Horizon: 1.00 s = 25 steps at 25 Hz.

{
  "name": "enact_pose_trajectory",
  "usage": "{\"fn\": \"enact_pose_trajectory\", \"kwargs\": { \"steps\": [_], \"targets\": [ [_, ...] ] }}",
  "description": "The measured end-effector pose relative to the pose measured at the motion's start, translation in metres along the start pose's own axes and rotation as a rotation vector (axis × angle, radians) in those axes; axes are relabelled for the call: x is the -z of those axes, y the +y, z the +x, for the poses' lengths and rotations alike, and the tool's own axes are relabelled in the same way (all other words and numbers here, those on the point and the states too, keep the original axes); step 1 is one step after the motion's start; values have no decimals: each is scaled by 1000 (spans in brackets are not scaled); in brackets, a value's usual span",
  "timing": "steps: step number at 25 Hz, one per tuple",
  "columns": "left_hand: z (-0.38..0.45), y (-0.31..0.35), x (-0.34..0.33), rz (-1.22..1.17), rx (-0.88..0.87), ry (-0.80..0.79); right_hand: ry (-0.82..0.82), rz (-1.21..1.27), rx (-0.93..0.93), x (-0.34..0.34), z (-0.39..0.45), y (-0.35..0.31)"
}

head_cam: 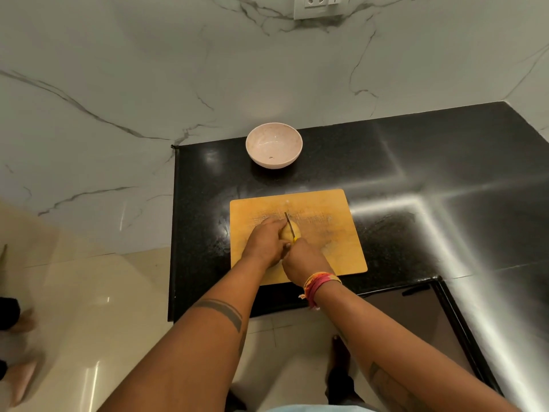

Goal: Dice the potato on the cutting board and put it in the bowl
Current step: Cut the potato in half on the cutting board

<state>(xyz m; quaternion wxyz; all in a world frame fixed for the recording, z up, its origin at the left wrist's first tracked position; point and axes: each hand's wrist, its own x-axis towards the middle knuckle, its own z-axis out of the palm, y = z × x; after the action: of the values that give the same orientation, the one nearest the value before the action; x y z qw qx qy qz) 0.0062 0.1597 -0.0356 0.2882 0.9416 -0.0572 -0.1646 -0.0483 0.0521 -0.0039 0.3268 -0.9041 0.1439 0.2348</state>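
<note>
On the black counter (401,162), at centre frame, lies a board (335,233) of scored yellow wood, its near edge close to the counter's front. Potato (287,233) sits on the board, left of its middle — peeled, pale yellow, whole as far as can be seen, though both hands cover much of it.

Left hand (264,242) comes in from 7 o'clock and lies over the potato's left side, fingers curled round it, holding it down. Right hand (303,257) comes in from 5 o'clock, fingers closed round the knife (290,226) handle; only a small yellow bit of the handle shows past the fist. Blade runs toward 12 o'clock across the top of the potato, edge down and touching it. How deep it sits cannot be told.

Bowl (274,148) — pale pink, upright — stands at 12 o'clock from the board, well apart from it, near the counter's back edge. A small dark speck lies inside; no pieces of potato are seen in it.

Right wrist carries a band (319,282) of red and orange threads. Left forearm bears a dark tattoo (222,312). White marble wall (148,69) rises behind the counter, with a socket (319,4) at 12 o'clock.
</note>
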Motion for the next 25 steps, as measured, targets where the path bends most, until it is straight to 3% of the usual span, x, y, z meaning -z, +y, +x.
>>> {"fn": "enact_pose_trajectory", "kwargs": {
  "steps": [12,20,25],
  "targets": [
    [-1,-1,-10,-38,33,50,-103,-114,71,2,-15,11],
    [7,-1,-4,-12,33,47,-192,-214,104,6,19,2],
    [0,1,-10,-82,75,82,-175,-103,16,-8,6,20]
  ]
}}
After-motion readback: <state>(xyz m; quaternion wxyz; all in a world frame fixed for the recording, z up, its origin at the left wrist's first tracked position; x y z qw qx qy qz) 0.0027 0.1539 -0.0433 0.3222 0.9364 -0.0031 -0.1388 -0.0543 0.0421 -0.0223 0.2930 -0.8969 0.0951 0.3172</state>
